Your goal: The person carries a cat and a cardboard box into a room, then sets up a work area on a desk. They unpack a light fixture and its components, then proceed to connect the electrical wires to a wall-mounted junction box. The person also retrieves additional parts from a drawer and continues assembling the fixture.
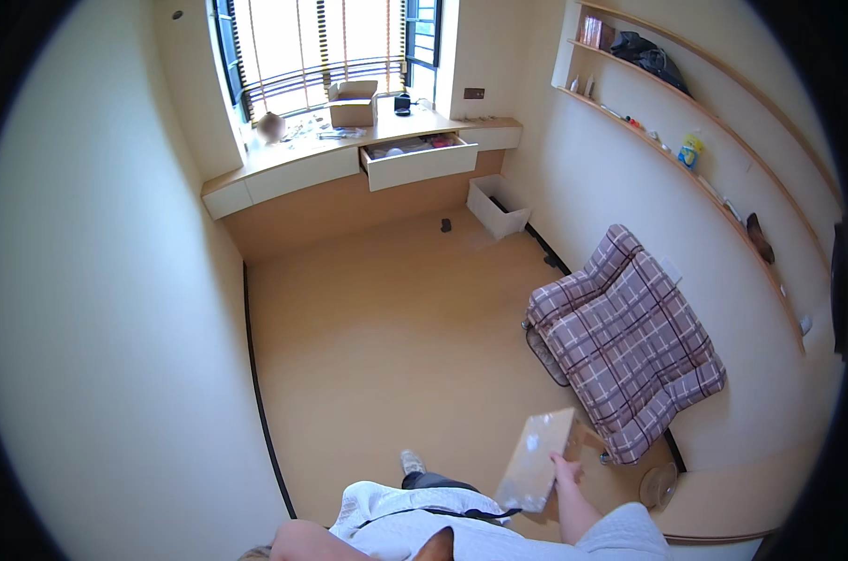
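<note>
My right hand [566,467] is closed on the right edge of a flat tan cardboard box [534,458] with a shiny, partly whitish face, perhaps tape. The box hangs tilted out to my right, above the floor and a short way from the plaid sofa. Of my left arm, only a bare upper part shows at the lower edge; the left hand itself is out of sight. A pointed brown thing [435,545] shows at the bottom edge in front of my light shirt, and I cannot make out what it is.
A plaid sofa [630,341] stands by the right wall beneath long shelves [723,196]. Ahead, an open drawer [422,166] juts from the window counter, which carries an open cardboard box [354,105]. A white bin [499,208] and a small dark object [446,225] are on the floor.
</note>
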The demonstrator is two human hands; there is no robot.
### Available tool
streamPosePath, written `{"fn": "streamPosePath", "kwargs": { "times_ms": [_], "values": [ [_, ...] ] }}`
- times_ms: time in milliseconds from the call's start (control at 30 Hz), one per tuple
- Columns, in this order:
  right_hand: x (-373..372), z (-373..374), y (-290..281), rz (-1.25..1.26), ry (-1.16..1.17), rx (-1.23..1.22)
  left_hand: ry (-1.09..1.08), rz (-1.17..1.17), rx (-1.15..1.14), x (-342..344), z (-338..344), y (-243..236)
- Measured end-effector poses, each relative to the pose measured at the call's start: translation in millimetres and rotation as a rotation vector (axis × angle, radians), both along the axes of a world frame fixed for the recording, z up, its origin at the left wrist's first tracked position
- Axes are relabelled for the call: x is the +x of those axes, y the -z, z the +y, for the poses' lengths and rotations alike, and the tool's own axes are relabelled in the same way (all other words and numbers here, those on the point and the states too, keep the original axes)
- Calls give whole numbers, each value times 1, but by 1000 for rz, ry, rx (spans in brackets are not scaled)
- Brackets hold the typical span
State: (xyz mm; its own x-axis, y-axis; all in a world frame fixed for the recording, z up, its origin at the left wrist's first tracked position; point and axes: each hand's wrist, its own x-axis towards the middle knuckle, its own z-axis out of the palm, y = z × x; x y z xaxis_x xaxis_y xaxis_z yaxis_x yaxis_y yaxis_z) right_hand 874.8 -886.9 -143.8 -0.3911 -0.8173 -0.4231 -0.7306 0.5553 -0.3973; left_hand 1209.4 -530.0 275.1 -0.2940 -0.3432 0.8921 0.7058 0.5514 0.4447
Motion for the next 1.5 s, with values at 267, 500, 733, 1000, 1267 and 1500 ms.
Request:
{"fn": "streamPosePath", "kwargs": {
  "times_ms": [267, 500, 733, 1000, 1267, 1500],
  "values": [
    [453, -108, -29, -784, -138, -8, 154, -166, -51, 257, -89, -3],
    [770, -110, -93, -1005, -100, 389, 312, -141, -129, 492, -169, -2],
    [1017, -102, -22, -976, -136, 643, 253, 48, 48, 695, -237, 33],
    [1208, -90, 125, -858, -121, 842, 39, 354, 375, 856, -265, 161],
    [1283, -110, 325, -686, -101, 729, -32, 606, 604, 969, -276, 280],
    [1309, -118, 416, -899, -28, 693, -37, 710, 797, 1006, -278, 339]
  ]
}}
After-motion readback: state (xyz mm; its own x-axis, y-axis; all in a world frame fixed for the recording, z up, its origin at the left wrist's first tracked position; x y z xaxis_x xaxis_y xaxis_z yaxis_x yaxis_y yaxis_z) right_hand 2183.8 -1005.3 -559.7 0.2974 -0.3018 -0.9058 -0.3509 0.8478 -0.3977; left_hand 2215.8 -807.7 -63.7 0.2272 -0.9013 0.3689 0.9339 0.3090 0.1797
